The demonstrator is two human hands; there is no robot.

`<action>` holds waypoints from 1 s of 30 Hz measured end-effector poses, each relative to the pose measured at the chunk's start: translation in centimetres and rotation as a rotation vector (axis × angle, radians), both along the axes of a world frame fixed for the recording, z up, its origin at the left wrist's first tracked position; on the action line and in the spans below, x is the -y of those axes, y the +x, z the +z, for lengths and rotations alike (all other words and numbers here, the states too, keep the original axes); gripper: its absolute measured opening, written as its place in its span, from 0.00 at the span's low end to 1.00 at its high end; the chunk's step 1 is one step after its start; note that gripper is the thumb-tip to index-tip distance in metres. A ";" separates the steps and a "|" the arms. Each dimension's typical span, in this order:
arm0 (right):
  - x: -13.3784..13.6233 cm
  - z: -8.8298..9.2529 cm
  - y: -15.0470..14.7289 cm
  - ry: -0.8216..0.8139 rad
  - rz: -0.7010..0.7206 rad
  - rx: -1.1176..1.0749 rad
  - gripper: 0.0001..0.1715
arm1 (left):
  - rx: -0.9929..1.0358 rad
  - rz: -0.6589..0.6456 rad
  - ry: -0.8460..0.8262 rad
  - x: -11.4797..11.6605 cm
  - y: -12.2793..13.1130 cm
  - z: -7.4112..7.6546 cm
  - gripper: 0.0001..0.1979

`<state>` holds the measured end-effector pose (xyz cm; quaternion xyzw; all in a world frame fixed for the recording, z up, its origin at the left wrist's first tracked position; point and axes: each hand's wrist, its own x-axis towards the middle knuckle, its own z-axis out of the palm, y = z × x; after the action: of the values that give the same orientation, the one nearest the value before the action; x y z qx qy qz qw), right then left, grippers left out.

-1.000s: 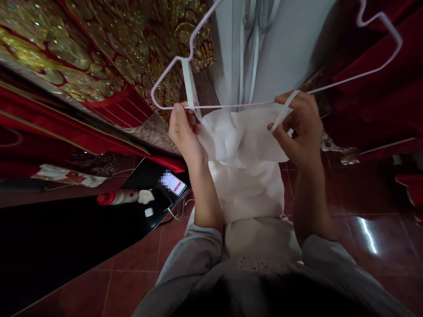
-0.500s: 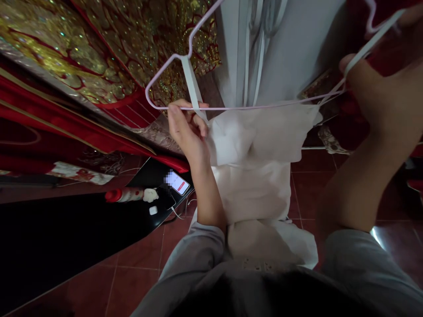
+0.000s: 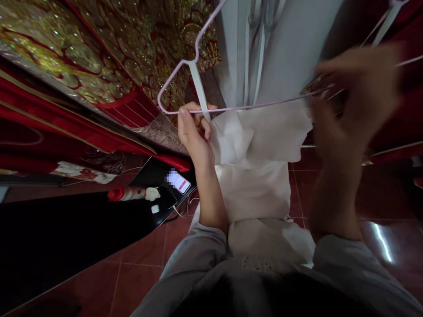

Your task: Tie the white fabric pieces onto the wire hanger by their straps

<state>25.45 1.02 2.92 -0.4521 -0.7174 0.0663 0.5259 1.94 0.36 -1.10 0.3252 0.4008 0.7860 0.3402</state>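
Two hands work at a lilac hanger held out in front of the person, its long bar running from left to right across the upper part of the view and rising slightly to the right, its sloping left arm climbing toward the top edge. The left hand pinches that bar between thumb and fingers near the left corner, just where a white left strap comes down from the hanger's notch. A pale garment hangs below the bar, its length pointing down toward the person's body. The right hand is smeared by motion and covers part of the bar, so whether it grips anything cannot be told. Beyond it, a right strap runs up to the hanger's far notch, at the top edge; the hook is cut off. Sequinned gold-and-red clothing crowds close behind the left corner. Lower left, a black table carries a red-capped bottle, a small white case and a lit phone, partly pixelated.
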 end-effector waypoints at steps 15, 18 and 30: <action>0.7 -6.2 -5.2 0.123 -0.064 0.038 0.21 | -0.132 -0.382 0.106 3.8 -3.7 6.5 0.29; 0.8 -6.2 -4.8 0.100 -0.065 0.048 0.21 | 0.135 -0.193 0.194 2.7 -4.4 7.9 0.38; 1.8 -5.4 -3.8 0.111 -0.019 0.087 0.19 | 0.141 -0.214 0.089 2.3 0.9 1.9 0.14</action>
<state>21.64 -0.75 -2.51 -0.4315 -0.7379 0.0020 0.5190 2.88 -1.90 0.75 0.3250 0.3037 0.7830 0.4347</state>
